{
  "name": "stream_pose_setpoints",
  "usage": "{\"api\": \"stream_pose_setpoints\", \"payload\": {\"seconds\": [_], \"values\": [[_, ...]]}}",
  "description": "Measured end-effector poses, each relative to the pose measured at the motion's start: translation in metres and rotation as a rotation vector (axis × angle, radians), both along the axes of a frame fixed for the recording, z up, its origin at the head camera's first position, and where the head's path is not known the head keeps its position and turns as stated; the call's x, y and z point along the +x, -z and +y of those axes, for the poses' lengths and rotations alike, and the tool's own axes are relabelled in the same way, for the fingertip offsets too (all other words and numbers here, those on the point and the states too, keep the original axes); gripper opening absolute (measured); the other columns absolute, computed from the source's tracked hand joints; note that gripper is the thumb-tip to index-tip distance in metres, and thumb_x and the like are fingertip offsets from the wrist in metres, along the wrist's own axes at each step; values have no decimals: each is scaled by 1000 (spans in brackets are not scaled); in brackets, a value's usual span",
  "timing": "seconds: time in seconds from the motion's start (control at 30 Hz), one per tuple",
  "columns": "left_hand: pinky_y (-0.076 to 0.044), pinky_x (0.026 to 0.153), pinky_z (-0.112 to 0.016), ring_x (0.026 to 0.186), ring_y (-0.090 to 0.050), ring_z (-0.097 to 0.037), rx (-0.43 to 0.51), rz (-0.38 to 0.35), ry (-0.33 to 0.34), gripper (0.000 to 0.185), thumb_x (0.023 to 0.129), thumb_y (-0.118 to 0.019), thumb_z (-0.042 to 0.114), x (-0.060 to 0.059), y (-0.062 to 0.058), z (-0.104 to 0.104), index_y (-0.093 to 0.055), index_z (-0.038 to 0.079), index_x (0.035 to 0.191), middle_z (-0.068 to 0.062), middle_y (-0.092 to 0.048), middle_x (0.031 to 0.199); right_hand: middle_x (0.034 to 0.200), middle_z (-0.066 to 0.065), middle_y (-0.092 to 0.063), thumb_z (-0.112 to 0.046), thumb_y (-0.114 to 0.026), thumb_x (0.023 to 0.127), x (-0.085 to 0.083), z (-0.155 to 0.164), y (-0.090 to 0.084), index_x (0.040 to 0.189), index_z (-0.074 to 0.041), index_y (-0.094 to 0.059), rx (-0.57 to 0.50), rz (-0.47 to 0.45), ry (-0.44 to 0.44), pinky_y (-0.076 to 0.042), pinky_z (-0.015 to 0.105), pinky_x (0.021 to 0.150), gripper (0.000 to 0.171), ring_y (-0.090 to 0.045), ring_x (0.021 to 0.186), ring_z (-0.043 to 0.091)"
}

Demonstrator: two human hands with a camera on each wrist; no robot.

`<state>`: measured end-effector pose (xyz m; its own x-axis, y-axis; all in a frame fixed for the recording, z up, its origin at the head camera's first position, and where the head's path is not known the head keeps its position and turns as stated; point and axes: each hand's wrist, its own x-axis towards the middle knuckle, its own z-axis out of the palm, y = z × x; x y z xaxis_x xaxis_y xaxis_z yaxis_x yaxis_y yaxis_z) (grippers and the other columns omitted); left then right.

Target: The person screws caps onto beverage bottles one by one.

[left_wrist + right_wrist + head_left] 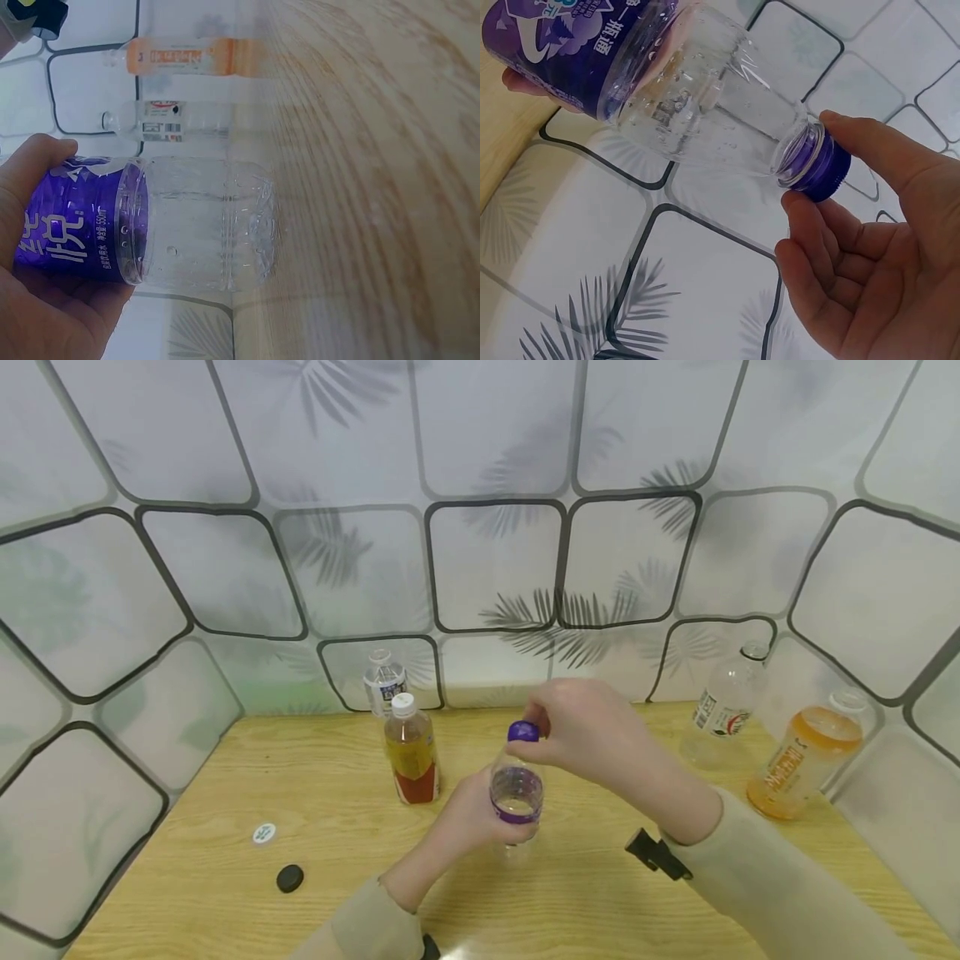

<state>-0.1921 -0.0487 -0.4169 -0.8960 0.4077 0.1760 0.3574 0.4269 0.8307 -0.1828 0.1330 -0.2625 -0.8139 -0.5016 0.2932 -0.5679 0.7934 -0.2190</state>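
Observation:
A clear plastic water bottle [517,789] with a purple label stands upright over the table. My left hand [468,814] grips it round the label, and in the left wrist view its clear base [202,225] is at the tabletop. My right hand [588,727] pinches the purple cap [823,169] between thumb and fingers at the bottle's mouth. The cap sits on the neck; how tightly it is screwed cannot be told. Behind my left hand is a yellow-and-red labelled drink bottle [412,760] with a white cap.
A clear bottle [384,681] stands behind the drink bottle. At the right are a capless clear bottle [723,710] and an orange-labelled bottle [810,760]. A white cap [264,834] and a black cap [289,878] lie at the left. A patterned curtain [495,568] surrounds the wooden table [585,910].

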Motion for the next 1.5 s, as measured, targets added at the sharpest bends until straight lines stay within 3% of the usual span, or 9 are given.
{"api": "stream_pose_setpoints", "payload": {"seconds": [0.17, 0.27, 0.43, 0.53, 0.6, 0.83, 0.97, 1.3, 1.5], "values": [[-59, 100, -44, 114, -73, -27, 3, -5, -3, 82, 73, -94, 18, -1, 0, 0, -57, 5, 145, -10, -76, 120, 75, -8, -73, -38, -91, 84, -3, 2, 4, 82, -16, -72, -27, 16, -12, -51, 26, 60, 29, -60, 65, 6], [-59, 97, -39, 112, -73, -28, -8, -3, -10, 77, 72, -94, 18, -1, 1, 0, -60, 5, 139, -10, -77, 117, 84, -6, -76, -37, -91, 85, -6, 7, 9, 93, -14, -74, -49, 45, -73, -58, 30, 68, 30, -68, 74, 9], [-59, 92, -33, 110, -74, -30, -1, -1, -2, 71, 71, -93, 16, -1, 2, 2, -63, 5, 134, -10, -78, 115, 115, 5, -79, -25, -85, 90, -13, 18, 17, 125, -5, -73, -71, 127, -307, -62, 42, 96, 42, -75, 105, 20], [-60, 90, -31, 108, -75, -30, 9, 0, 3, 68, 71, -93, 15, -1, 3, 2, -64, 6, 132, -9, -78, 113, 129, 8, -76, -17, -79, 95, -17, 24, 20, 132, -5, -70, -97, 155, -444, -59, 46, 104, 41, -72, 120, 24], [-60, 90, -33, 107, -75, -29, 13, 2, 4, 67, 71, -93, 15, -1, 4, 2, -64, 5, 130, -9, -78, 112, 133, 8, -74, -10, -76, 96, -20, 27, 23, 132, -5, -70, -125, 158, -508, -58, 47, 106, 38, -70, 123, 25], [-61, 88, -31, 107, -75, -30, -3, 12, 7, 69, 71, -93, 14, 0, 5, 3, -63, 4, 132, -11, -78, 113, 119, 5, -77, 6, -70, 95, -33, 34, 29, 129, -5, -72, -234, 79, -668, -62, 35, 92, 36, -72, 106, 16], [-60, 89, -29, 108, -75, -28, -5, 7, 6, 71, 71, -93, 14, -1, 5, 2, -62, 5, 134, -10, -78, 115, 121, 7, -77, 7, -72, 95, -35, 35, 28, 130, -4, -72, -221, 70, -673, -62, 35, 95, 37, -73, 109, 19], [-60, 92, -34, 109, -74, -26, 30, -3, 8, 72, 73, -93, 15, -1, 3, 0, -62, 4, 137, -9, -77, 116, 118, 4, -77, -6, -77, 95, -27, 31, 20, 130, -5, -74, -133, 90, -568, -63, 35, 93, 35, -73, 106, 16], [-59, 89, -29, 107, -75, -27, 12, 11, -4, 73, 72, -94, 16, 0, 4, 1, -62, 4, 137, -9, -78, 114, 112, 5, -78, -11, -80, 94, -20, 28, 20, 123, -5, -76, -81, 174, -481, -64, 34, 89, 29, -75, 99, 16]]}}
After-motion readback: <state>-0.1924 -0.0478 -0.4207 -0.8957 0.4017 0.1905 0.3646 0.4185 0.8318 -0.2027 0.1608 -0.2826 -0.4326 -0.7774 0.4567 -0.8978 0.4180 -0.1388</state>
